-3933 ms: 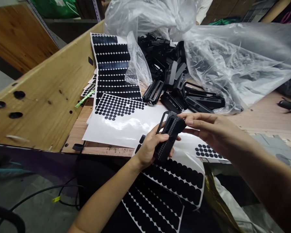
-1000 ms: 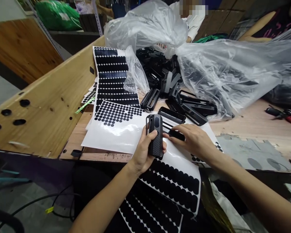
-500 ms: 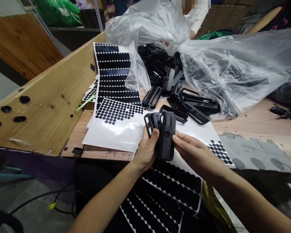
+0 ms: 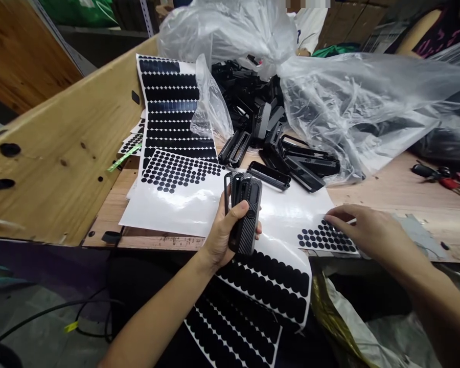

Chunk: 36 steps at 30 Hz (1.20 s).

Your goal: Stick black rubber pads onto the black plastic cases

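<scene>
My left hand [image 4: 224,230] is wrapped around a few long black plastic covers [image 4: 249,217] with a carbon-fibre pattern, held upright together. The front one has an oval recess and a small round spot on its face. My right hand [image 4: 371,232] is at the right end of the white sheet, thumb and forefinger pinched at the edge of a patch of small round black stickers [image 4: 318,237]. A dark dot shows at those fingertips. Behind my left hand, an open-framed black cover [image 4: 269,176] lies on the sheet.
A heap of black covers [image 4: 249,92] spills from a clear plastic bag [image 4: 329,102]. Sheets of black stickers [image 4: 172,117] lie at left beside a wooden side board [image 4: 72,153]. More sticker sheets [image 4: 268,286] hang below the table edge. Red-and-black pliers-like tools [image 4: 440,176] lie at right.
My right hand has let go of the covers and moved right to the small stickers. My left hand keeps hold of the covers. The view has shifted slightly.
</scene>
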Motion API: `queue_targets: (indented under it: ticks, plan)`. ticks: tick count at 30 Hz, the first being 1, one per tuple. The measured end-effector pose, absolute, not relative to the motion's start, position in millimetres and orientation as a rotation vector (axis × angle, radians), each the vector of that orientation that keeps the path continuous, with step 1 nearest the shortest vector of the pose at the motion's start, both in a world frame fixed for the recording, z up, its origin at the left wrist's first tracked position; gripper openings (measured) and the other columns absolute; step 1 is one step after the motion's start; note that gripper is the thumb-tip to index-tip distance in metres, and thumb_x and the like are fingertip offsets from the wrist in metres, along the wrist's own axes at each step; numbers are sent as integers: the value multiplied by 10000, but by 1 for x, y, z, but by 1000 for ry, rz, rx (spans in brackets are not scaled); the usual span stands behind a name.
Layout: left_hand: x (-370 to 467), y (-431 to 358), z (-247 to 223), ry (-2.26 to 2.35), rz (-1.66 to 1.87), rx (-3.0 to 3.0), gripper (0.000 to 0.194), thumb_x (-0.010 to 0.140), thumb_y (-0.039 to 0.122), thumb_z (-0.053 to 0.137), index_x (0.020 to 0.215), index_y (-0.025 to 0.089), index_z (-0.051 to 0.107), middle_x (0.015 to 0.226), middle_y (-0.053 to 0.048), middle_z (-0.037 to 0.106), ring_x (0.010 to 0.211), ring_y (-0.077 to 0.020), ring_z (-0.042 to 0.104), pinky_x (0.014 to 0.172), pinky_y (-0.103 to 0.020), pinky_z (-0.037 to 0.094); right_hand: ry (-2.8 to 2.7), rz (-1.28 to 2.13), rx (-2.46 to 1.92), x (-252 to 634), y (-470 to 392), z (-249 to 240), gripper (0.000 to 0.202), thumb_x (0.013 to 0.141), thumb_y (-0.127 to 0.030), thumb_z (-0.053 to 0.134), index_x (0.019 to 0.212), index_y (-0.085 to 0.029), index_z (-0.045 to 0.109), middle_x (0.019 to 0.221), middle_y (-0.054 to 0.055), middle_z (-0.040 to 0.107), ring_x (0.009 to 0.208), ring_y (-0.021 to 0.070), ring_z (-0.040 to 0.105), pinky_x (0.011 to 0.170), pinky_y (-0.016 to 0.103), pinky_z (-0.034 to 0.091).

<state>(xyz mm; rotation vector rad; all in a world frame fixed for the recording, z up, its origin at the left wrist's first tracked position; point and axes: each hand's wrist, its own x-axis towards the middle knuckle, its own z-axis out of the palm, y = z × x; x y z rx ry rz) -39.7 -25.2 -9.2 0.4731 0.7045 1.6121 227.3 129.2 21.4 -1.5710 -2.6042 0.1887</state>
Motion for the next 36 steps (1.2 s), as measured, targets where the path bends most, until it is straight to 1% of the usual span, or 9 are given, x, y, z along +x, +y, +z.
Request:
queue_targets:
  ticks: [4,9,11,14,17,20,28,32,36]
  plan:
    - [-39,-24,-8,695,1628,457,364,949,398,652,1217,212,491,1021,-31,612,688,-109,635,619,-259,559,-2612,201,-1499,228,131,11,252,927,-463,600,854,-267,741,920,117,790,822,360,718,696,463,496]
    - [-39,-24,-5,757,1602,463,408,939,404,666,1240,206,473,969,-21,597,692,-124,639,589,-257,564,-2627,502,-1491,233,154,20,234,877,-471,699,747,-283,753,777,87,772,680,286,703,599,382,486]
    - [-39,-24,-4,763,1587,457,455,925,413,685,1267,220,456,959,-16,600,700,-131,653,591,-254,568,-2620,688,-1409,233,163,31,267,852,-516,742,726,-281,757,747,80,753,651,249,679,604,365,495]
    - [-40,-25,-4,783,1571,462,505,907,425,709,1291,223,450,964,-25,619,717,-144,674,602,-258,580,-2325,1145,-1275,217,156,47,302,793,-556,810,782,-255,787,811,97,750,710,234,686,643,359,555]
    - [-39,-25,-5,802,1563,485,509,919,437,703,1304,228,443,956,-27,636,728,-147,682,618,-263,589,-1959,1615,-1143,180,127,53,279,786,-496,845,795,-222,793,855,100,747,747,212,696,682,346,604]
    - [-38,-25,-6,815,1569,485,512,921,450,703,1304,241,433,947,-18,640,729,-151,683,605,-264,586,-1909,1846,-1024,138,95,51,240,764,-428,878,813,-209,793,838,53,741,741,171,683,719,313,607]
    - [-37,-24,-7,840,1587,442,637,881,473,740,1371,233,411,928,-34,667,706,-166,681,581,-268,579,-1787,1922,-936,99,80,47,235,756,-421,883,763,-207,786,773,21,729,697,151,680,670,267,558]
    - [-38,-24,-8,822,1592,435,638,893,445,743,1394,254,397,1005,-48,666,726,-159,681,598,-274,588,-1799,1898,-947,100,79,48,248,735,-428,899,761,-209,783,765,18,731,684,156,684,674,275,561]
    - [-38,-25,-9,809,1597,447,615,917,430,722,1405,261,390,1035,-53,661,733,-157,682,611,-281,593,-1867,1860,-949,103,77,48,234,780,-419,875,827,-208,784,796,12,746,722,158,698,725,277,573]
